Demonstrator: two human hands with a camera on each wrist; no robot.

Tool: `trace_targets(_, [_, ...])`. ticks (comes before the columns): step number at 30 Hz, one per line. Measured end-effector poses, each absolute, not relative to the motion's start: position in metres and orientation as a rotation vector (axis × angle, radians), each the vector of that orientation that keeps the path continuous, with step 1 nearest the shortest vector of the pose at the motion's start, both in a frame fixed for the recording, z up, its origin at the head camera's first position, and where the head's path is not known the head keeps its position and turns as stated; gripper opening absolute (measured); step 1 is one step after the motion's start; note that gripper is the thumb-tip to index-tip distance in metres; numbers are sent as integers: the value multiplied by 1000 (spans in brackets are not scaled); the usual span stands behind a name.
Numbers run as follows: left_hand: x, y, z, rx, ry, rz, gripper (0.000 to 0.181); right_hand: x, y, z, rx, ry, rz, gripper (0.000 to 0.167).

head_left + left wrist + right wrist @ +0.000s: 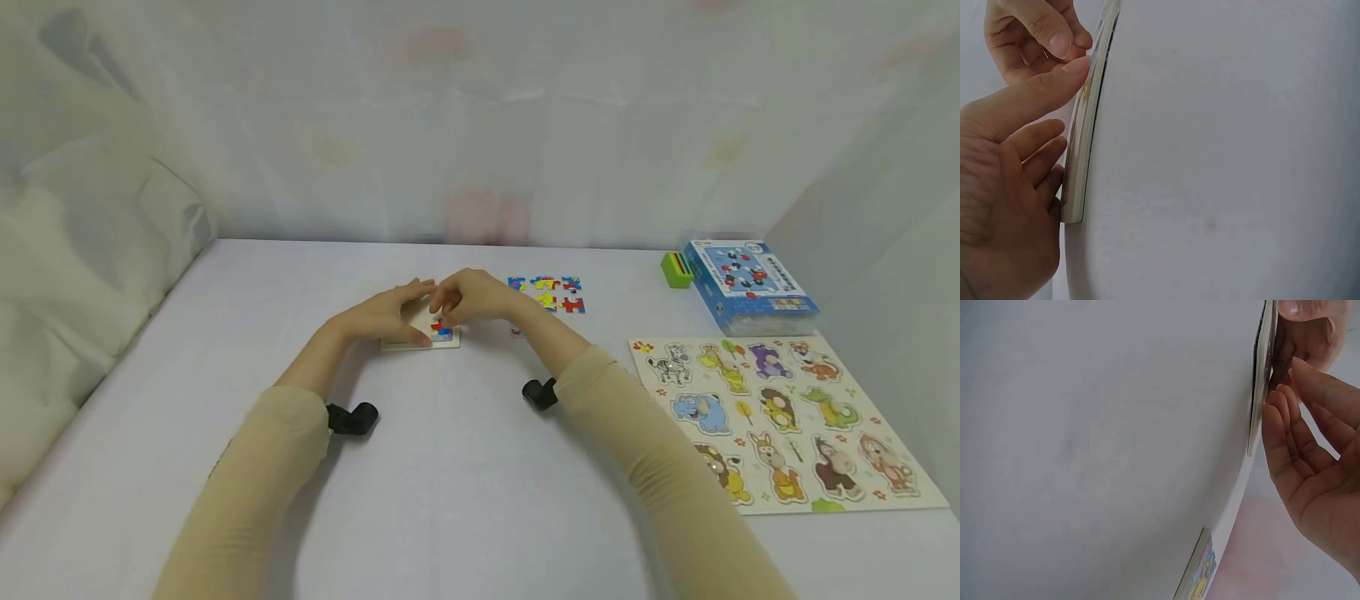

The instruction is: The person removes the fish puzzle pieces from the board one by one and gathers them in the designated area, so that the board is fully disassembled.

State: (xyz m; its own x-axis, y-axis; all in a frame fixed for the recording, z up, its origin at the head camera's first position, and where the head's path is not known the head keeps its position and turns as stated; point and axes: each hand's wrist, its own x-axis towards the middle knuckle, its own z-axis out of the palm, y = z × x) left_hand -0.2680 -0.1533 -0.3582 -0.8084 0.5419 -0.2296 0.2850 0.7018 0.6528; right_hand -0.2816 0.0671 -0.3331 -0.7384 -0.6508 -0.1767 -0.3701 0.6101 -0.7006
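Observation:
A small pale wooden puzzle board [418, 346] lies on the white table, with a red and blue patch [441, 331] at its right side. My left hand [378, 315] spans the board, its thumb touching the near edge and its spread fingers toward the far side. Over the right part of the board is my right hand [476, 296], fingers loosely bent and tips close to the surface. In the right wrist view, thumb and fingers of the right hand [1316, 444] are apart, with no piece visible between them. The hands partly hide the board.
Colourful jigsaw pieces [572, 306] lie right of the right hand, partly hidden by the forearm. Farther right are a large animal puzzle board [806, 400], a blue box [750, 279] and a green block-like item [677, 271]. A curtain hangs behind the table.

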Motion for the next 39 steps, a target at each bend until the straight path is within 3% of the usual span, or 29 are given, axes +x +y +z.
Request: trace_targets(39, [-270,-155,-366,712,2502,856,95,-278,61,-337,-743,2415,-855,32])
